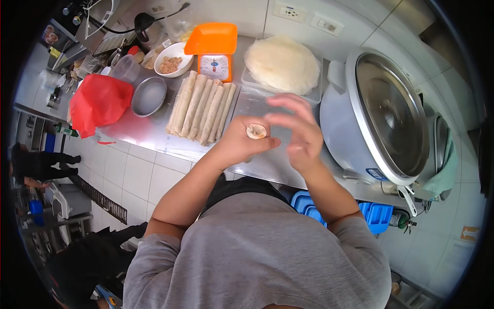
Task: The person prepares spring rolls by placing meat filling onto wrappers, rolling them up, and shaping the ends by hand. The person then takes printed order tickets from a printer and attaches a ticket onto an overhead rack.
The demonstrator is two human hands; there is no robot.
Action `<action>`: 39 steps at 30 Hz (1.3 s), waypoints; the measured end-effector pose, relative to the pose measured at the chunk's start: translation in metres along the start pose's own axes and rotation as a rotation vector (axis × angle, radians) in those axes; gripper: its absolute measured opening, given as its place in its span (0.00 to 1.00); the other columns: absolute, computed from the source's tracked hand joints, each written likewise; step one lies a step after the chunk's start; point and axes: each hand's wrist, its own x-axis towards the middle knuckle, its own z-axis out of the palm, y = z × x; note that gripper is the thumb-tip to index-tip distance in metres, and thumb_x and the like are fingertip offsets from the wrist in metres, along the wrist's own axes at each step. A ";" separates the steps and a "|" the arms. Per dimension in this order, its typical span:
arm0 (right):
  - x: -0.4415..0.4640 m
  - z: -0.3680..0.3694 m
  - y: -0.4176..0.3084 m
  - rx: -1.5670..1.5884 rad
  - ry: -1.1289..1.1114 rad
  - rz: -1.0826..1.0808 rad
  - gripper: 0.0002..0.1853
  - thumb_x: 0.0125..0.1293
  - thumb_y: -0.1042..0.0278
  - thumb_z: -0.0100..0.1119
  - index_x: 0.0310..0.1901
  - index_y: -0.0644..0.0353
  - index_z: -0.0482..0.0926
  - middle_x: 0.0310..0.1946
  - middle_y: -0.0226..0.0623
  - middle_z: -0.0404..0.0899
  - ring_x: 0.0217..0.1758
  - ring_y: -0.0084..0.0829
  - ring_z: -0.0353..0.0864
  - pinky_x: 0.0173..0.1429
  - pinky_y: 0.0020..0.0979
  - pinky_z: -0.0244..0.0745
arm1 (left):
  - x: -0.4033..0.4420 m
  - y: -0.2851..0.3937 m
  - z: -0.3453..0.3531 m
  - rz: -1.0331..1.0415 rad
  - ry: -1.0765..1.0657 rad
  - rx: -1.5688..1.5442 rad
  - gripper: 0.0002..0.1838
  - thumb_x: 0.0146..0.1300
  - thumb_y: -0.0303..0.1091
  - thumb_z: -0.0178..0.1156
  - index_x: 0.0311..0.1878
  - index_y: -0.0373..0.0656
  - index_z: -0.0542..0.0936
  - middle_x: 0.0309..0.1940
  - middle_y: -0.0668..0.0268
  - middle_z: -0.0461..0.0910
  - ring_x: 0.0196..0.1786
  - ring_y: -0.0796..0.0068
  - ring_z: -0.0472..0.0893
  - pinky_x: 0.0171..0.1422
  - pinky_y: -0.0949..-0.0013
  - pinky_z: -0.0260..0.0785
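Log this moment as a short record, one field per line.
Left hand: closed around a pale, round-ended roll, its speckled end facing the camera
Right hand: open, fingers spread, blurred, nothing visible in it
Finished stack: long, beige, cylindrical rolls lying side by side on the shiny metal counter
Beyond the stack: orange plastic scale with a white dial; left of it, a white round bowl holding pinkish-brown filling
Far side: round, off-white pile, apparently thin sheets
Right side: large grey pot, metal lid on
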 end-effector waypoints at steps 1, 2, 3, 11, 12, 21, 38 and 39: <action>-0.007 0.003 -0.004 0.074 0.112 0.049 0.22 0.59 0.41 0.57 0.39 0.52 0.85 0.53 0.45 0.77 0.61 0.49 0.68 0.66 0.47 0.60 | 0.000 -0.001 -0.001 0.019 0.011 -0.053 0.13 0.54 0.26 0.68 0.20 0.43 0.73 0.18 0.73 0.73 0.24 0.90 0.70 0.26 0.79 0.60; -0.011 0.006 -0.006 0.071 0.154 0.055 0.22 0.59 0.42 0.58 0.40 0.52 0.85 0.54 0.44 0.77 0.61 0.48 0.68 0.65 0.46 0.60 | 0.000 -0.003 -0.001 0.037 0.021 -0.106 0.14 0.54 0.26 0.68 0.20 0.43 0.72 0.18 0.73 0.73 0.24 0.90 0.70 0.26 0.79 0.60; -0.016 0.009 -0.008 0.069 0.195 0.062 0.22 0.58 0.43 0.58 0.41 0.52 0.85 0.54 0.44 0.76 0.61 0.48 0.68 0.65 0.46 0.60 | 0.001 -0.003 0.000 0.054 0.026 -0.158 0.14 0.54 0.26 0.68 0.20 0.43 0.72 0.18 0.73 0.73 0.24 0.90 0.70 0.26 0.79 0.59; 0.007 0.000 -0.014 -0.225 -0.144 -0.103 0.23 0.59 0.39 0.57 0.35 0.54 0.84 0.54 0.45 0.78 0.62 0.51 0.67 0.65 0.48 0.59 | 0.003 -0.007 0.009 0.131 0.008 -0.087 0.08 0.53 0.25 0.66 0.23 0.40 0.76 0.21 0.73 0.76 0.27 0.87 0.73 0.30 0.78 0.63; 0.012 -0.001 -0.013 -0.213 -0.207 -0.110 0.22 0.58 0.40 0.59 0.34 0.54 0.84 0.54 0.45 0.78 0.62 0.51 0.67 0.65 0.47 0.59 | 0.003 -0.006 0.009 0.130 0.014 -0.060 0.07 0.52 0.25 0.66 0.23 0.40 0.77 0.22 0.72 0.76 0.28 0.86 0.74 0.30 0.78 0.64; -0.003 -0.009 0.011 0.096 -0.188 0.368 0.20 0.63 0.47 0.58 0.29 0.59 0.82 0.52 0.42 0.79 0.62 0.39 0.71 0.60 0.42 0.67 | 0.004 -0.011 -0.012 -0.104 -0.007 -0.072 0.07 0.55 0.32 0.68 0.28 0.40 0.80 0.25 0.69 0.78 0.32 0.80 0.77 0.35 0.75 0.70; -0.050 0.015 0.016 0.222 -0.113 0.824 0.22 0.62 0.64 0.63 0.56 0.57 0.72 0.47 0.38 0.77 0.48 0.29 0.76 0.46 0.33 0.74 | 0.031 -0.016 -0.003 -0.027 0.260 -0.542 0.15 0.58 0.35 0.68 0.44 0.38 0.76 0.34 0.61 0.79 0.39 0.73 0.79 0.40 0.72 0.70; -0.048 0.017 0.011 -0.036 0.032 0.606 0.22 0.61 0.63 0.63 0.56 0.56 0.73 0.50 0.39 0.76 0.51 0.31 0.75 0.48 0.34 0.73 | 0.028 -0.005 0.012 0.069 0.363 -0.481 0.14 0.57 0.34 0.69 0.25 0.42 0.73 0.18 0.74 0.72 0.23 0.85 0.69 0.27 0.76 0.59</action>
